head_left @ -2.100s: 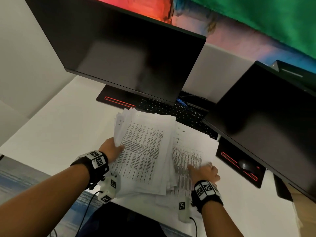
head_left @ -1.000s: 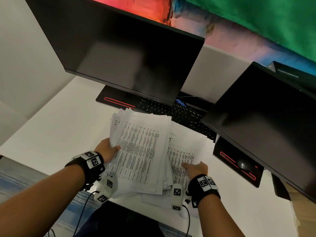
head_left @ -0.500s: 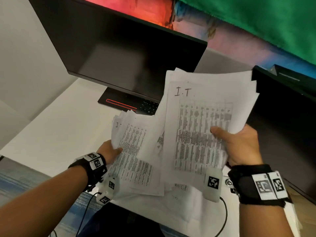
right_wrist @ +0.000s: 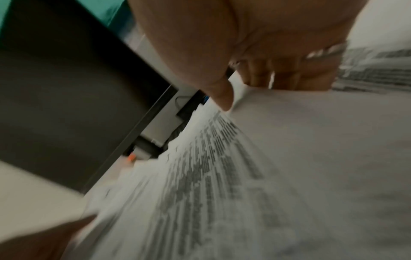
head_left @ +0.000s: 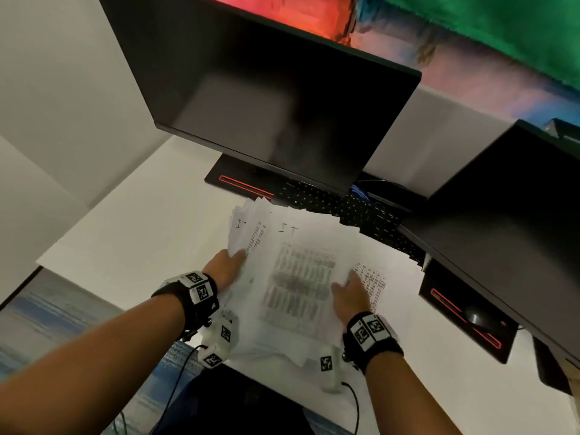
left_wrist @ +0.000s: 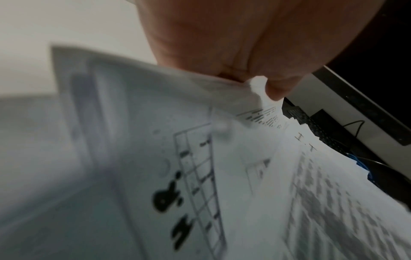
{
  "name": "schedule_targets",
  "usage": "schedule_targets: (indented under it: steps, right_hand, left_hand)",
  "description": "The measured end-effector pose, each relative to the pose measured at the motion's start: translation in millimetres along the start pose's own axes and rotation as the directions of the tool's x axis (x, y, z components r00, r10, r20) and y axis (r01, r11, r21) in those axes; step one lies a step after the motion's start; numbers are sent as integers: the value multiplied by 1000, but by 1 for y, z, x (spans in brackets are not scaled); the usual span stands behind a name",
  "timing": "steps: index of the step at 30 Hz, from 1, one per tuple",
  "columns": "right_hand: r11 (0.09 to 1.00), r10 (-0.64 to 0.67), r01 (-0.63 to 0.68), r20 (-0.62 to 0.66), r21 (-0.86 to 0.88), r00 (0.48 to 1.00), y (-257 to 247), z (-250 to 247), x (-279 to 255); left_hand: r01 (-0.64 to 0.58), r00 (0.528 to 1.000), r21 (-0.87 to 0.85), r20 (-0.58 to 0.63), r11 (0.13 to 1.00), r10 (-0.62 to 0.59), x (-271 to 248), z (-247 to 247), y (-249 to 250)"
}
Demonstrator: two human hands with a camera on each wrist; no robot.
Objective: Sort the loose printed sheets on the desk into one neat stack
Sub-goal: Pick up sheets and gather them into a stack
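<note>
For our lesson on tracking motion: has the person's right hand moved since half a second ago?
Yes. The right hand has come down from in front of the right monitor onto the sheets on the desk.

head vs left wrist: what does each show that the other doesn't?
Head only: both hands on the sheets, the right hand lying on top of them, two dark monitors, the nearer over the keyboard, and the white desk.

Left wrist only: the left hand close up, thumb pinching the sheets' edge, and a printed grid with black blot-like marks.

Both: the fanned sheets, handwritten "I.T", the keyboard and a monitor edge.
</note>
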State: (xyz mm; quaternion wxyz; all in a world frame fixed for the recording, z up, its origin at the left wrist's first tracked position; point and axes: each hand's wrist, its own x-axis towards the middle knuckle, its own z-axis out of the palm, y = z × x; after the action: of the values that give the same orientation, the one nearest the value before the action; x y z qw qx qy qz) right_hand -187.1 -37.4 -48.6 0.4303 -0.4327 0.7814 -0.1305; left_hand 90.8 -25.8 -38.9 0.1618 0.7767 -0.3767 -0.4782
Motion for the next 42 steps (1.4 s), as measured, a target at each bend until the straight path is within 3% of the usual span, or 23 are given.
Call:
schedule_targets:
  steps: [3, 6, 8, 10, 11, 15, 21, 29, 33, 38, 42]
  right_hand:
    - [993, -109, 109, 26, -32, 994, 1, 14, -3]
    - [991, -126, 127, 24, -37, 992, 1, 9, -8]
    - [993, 34, -51, -152, -108, 988, 12, -10, -7]
    - [942, 247, -301, -301, -148, 921, 34, -35, -5]
    - [922, 294, -356, -324, -153, 899, 45, -46, -5]
    - [922, 288, -350, -310, -165, 906, 70, -58, 2]
    - [946, 321, -323, -220, 28, 921, 68, -72, 6]
    - [946, 203, -126, -243, 300, 949, 55, -72, -8]
    - [979, 61, 4, -310, 205, 949, 21, -85, -32]
    - [951, -300, 302, -447, -68, 843, -34, -138, -78]
    - [853, -484, 517, -477, -69, 734, -82, -181, -120]
  left_hand:
    - [-24, 1000, 32, 13, 999, 23, 7, 4, -6]
    - [-64, 998, 205, -4, 977, 66, 12, 6, -12]
    - [-62, 998, 233, -8, 970, 66, 13, 6, -11]
    - [-68, 997, 242, -21, 968, 75, 11, 7, -10]
    - [-59, 997, 249, -29, 967, 69, 12, 7, -10]
    - [-76, 996, 253, -22, 964, 85, 14, 8, -13]
    - [-86, 991, 185, -88, 979, 104, 8, 6, -11]
    - [-162, 972, 194, -139, 967, 190, -12, 11, -7]
    - [-119, 983, 203, -114, 972, 144, -10, 8, -4]
    - [-80, 994, 191, -64, 978, 93, -6, 8, -3]
    - [-83, 994, 236, -49, 968, 97, -9, 7, -1]
